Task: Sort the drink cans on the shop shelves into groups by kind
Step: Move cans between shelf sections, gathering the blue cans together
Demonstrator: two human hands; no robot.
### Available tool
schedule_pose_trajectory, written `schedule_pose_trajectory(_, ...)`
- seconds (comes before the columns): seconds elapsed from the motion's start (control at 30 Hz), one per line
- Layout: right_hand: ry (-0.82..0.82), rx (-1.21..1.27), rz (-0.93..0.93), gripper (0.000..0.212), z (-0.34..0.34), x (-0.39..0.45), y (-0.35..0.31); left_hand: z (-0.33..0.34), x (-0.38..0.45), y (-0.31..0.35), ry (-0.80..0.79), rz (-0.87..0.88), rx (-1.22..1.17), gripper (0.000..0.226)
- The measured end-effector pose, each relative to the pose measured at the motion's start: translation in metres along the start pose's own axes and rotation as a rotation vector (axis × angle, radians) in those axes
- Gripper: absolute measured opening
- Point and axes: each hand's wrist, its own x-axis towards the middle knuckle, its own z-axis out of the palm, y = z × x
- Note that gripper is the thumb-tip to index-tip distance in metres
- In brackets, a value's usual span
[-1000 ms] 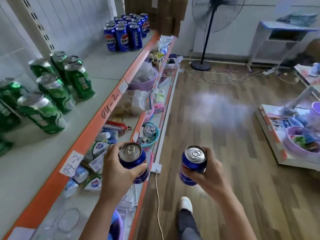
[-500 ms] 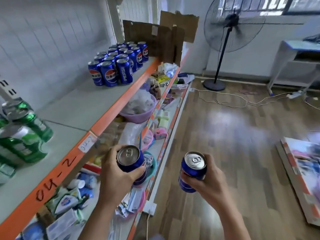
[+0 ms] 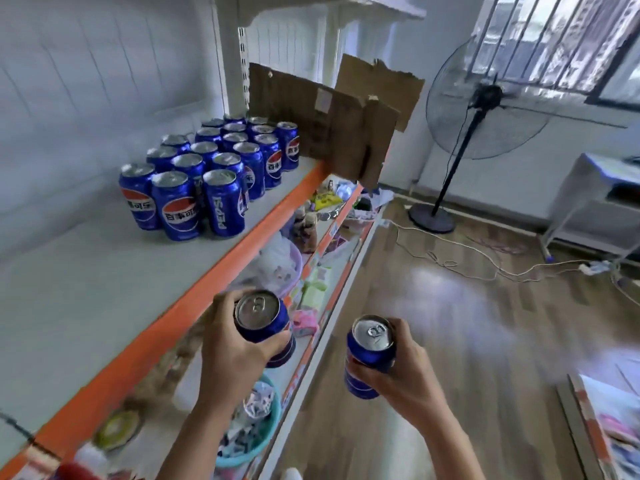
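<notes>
Head view: left hand (image 3: 230,344) curled round a blue can (image 3: 264,325), grip closed on its side, can upright with silver top facing up, held out past the orange edge of the top shelf (image 3: 114,282) and above the lower shelves. Right hand (image 3: 398,372) wrapped round a second blue can (image 3: 370,355), grip holding it from below and behind, can upright, out over the wooden floor (image 3: 433,341), apart from the first can. On the top shelf, well ahead of both hands, a tight cluster of blue Pepsi cans (image 3: 214,174) standing upright in rows near the back wall. Just behind that cluster, a torn cardboard box (image 3: 332,133). Lower shelves crowded with small goods, blurred: a purple bowl (image 3: 289,268), a teal basket (image 3: 263,431). Farther off on the floor, a standing fan (image 3: 481,109) by the barred window, a white cable (image 3: 485,268) trailing across the boards.
</notes>
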Motion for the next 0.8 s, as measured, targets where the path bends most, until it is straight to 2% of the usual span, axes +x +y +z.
schedule_pose_trajectory(0.13,-0.016,0.029,-0.081,0.056,0.003,0.097,-0.023,0.026,0.088,0.009,0.066,0.099,0.001,0.062)
schedule_pose_trajectory(0.3,0.001,0.125,-0.145,0.056,0.013,0.179,-0.032,0.049,0.18,0.026,0.129,0.212,0.081,0.066)
schedule_pose_trajectory(0.63,-0.022,0.247,-0.316,0.059,0.031,0.345,-0.057,0.093,0.288,0.005,0.249,0.153,0.311,0.069)
schedule_pose_trajectory(0.8,-0.153,0.247,-0.41,0.064,0.045,0.428,-0.08,0.112,0.306,-0.002,0.334,0.067,0.441,0.071)
